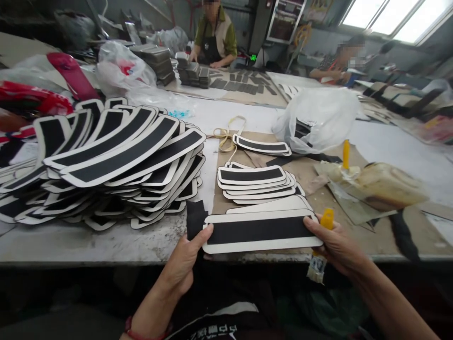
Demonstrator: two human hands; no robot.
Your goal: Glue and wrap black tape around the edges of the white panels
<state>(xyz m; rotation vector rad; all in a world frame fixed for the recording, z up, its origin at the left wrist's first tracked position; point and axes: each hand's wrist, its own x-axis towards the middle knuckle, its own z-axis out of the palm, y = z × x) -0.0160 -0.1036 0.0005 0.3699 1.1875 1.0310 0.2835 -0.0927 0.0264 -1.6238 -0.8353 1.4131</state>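
A long white piece with a black centre strip is held level at the table's front edge. My left hand grips its left end, thumb on top. At the other end my right hand pinches the piece and also holds a yellow-handled brush, bristles down. Black material lies by the piece's left end. Just behind it is a small stack of similar white-and-black pieces, with a few more farther back. The fingers under the piece are hidden.
A large heap of curved pieces covers the left side of the table. At right are a clear plastic bag, a container of yellowish stuff and a yellow handle. Two people work beyond.
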